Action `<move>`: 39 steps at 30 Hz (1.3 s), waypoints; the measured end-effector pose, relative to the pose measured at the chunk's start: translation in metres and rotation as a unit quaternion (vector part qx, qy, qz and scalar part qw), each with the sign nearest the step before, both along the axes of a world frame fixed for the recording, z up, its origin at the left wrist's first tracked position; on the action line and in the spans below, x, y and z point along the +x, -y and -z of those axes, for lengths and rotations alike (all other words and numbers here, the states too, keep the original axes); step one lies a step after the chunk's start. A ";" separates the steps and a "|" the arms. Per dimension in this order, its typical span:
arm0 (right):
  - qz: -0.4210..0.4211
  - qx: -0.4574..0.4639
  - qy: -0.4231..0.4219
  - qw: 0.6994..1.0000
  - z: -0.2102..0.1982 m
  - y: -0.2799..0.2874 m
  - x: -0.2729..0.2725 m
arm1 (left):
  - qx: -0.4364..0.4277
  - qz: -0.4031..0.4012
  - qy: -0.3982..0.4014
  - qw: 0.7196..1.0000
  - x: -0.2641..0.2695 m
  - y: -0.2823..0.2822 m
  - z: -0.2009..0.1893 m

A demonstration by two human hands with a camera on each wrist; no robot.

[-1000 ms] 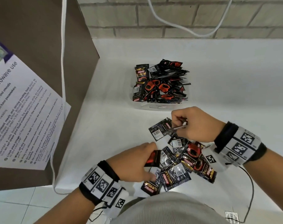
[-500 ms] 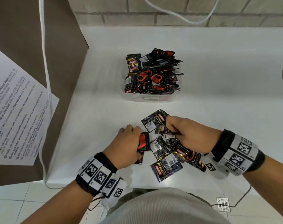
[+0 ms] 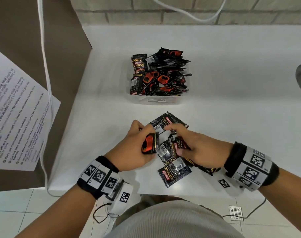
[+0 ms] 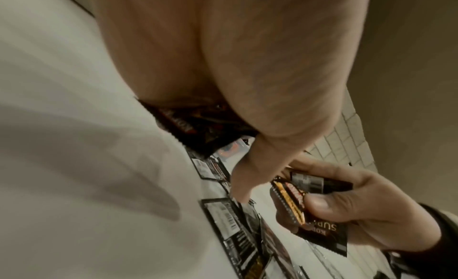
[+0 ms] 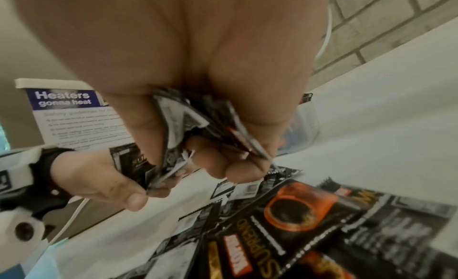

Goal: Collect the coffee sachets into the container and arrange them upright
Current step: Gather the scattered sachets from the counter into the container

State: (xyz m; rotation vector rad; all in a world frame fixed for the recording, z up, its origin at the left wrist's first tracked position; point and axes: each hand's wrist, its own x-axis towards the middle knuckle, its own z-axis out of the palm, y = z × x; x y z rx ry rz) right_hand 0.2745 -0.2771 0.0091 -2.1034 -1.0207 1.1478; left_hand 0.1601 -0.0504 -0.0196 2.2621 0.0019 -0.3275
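Observation:
Black and red coffee sachets (image 3: 173,173) lie loose on the white counter near its front edge. My left hand (image 3: 137,148) grips a small stack of sachets (image 3: 150,143) upright in its curled fingers. My right hand (image 3: 189,148) pinches a bundle of sachets (image 3: 178,145) (image 5: 198,130) just right of the left hand. In the left wrist view the right hand (image 4: 347,208) holds its sachets (image 4: 310,187) between thumb and fingers. A clear plastic container (image 3: 156,101) farther back on the counter is packed with sachets (image 3: 161,74), some standing, some tilted.
A brown side panel with a printed microwave notice (image 3: 17,117) and a white cable (image 3: 44,83) borders the counter on the left. A brick wall (image 3: 180,16) runs along the back. One flat sachet (image 3: 168,121) lies just beyond my hands.
Both hands have drawn together over the loose pile. The left hand moved forward and right with its sachets, and the right hand came down to meet it.

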 end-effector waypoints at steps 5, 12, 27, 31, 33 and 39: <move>-0.035 -0.016 0.087 0.995 0.002 0.006 0.005 | 0.058 0.107 0.005 0.993 0.010 0.017 0.002; -0.039 -0.013 0.068 0.997 -0.018 0.013 0.000 | 0.119 0.165 -0.003 0.979 0.009 0.022 0.019; -0.173 -0.038 0.284 0.942 0.018 -0.016 -0.036 | 0.189 0.071 -0.070 0.977 0.005 -0.006 0.007; -0.146 0.011 0.250 0.957 0.014 -0.012 -0.031 | 0.139 0.027 -0.070 0.988 -0.002 -0.029 -0.004; -0.103 0.034 0.239 0.965 0.008 -0.007 -0.023 | 0.102 0.017 -0.040 0.994 -0.002 -0.036 -0.011; 0.069 0.061 0.166 0.982 -0.009 0.015 0.016 | 0.026 0.016 -0.006 1.000 0.010 -0.017 -0.022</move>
